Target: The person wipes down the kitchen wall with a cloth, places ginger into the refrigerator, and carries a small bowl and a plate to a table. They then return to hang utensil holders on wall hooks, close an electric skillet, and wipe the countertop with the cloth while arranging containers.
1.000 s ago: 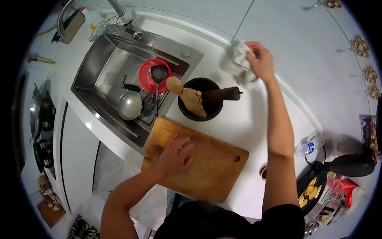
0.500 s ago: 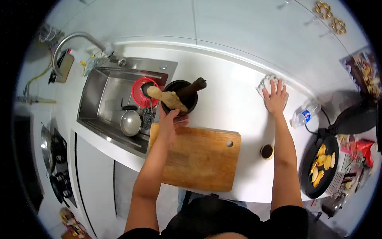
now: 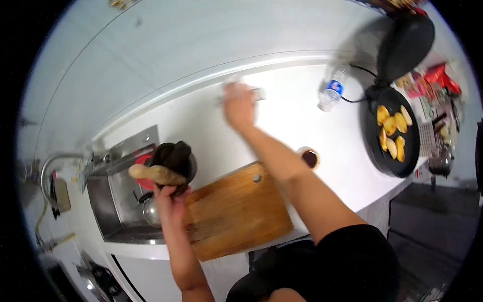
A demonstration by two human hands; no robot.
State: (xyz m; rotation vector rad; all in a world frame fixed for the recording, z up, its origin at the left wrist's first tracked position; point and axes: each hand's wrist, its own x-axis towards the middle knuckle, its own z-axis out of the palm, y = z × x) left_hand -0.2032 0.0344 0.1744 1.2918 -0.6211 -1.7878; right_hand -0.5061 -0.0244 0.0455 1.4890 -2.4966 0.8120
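My left hand [image 3: 170, 204] is closed on the near side of a dark mortar [image 3: 190, 170], by the sink's right edge. A dark pestle [image 3: 178, 153] leans out of it, and a knobbly ginger root [image 3: 160, 174] lies across the rim over my thumb side. Up by the wall, my right hand [image 3: 239, 105], smeared by motion, presses on a whitish cloth [image 3: 258, 94] on the counter. Its fingers are blurred. Between my arms lies a wooden cutting board [image 3: 241, 211].
A steel sink [image 3: 108, 201] at left holds a red basket [image 3: 142, 179] and a metal ladle or bowl [image 3: 151, 211]. Beside my right forearm stands a small cup of dark liquid [image 3: 309, 158]. Farther right are a plastic bottle [image 3: 334, 89] and an open electric pan [image 3: 385, 163] with yellow slices.
My right hand has swept left along the counter with the cloth. The view has turned to the right. My left hand still holds the mortar.
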